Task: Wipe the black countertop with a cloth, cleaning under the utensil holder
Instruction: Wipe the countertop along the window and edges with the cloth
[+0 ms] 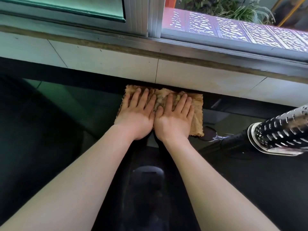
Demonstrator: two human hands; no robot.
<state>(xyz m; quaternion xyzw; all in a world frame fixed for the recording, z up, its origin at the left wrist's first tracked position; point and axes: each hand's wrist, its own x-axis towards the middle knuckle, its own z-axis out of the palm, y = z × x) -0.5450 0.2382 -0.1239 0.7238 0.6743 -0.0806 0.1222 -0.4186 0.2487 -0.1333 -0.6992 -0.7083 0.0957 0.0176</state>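
— Where is the cloth (197,114)?

— Flat on the black countertop (250,180), up against the foot of the white tiled wall (116,64) below the window frame (150,17). It is tan and shaggy, and a bunched ridge runs up its middle.

— And the hands?

— Both lie on top of it, palms down. The left hand (138,112) covers the cloth's left half, the right hand (175,117) its middle and right; a strip of cloth shows past the right hand's little finger. The two hands sit side by side, thumbs touching, fingers stretched toward the wall.

— Gripping it?

— No. The fingers lie flat and spread, pressing on the fabric rather than closing round it. The heels of both palms reach the cloth's near edge.

— The utensil holder (280,132)?

— A perforated metal cylinder at the right edge, tilted on its side, well to the right of the cloth and touched by neither hand. A dark round mark (210,134) sits on the counter between it and the cloth's near right corner.
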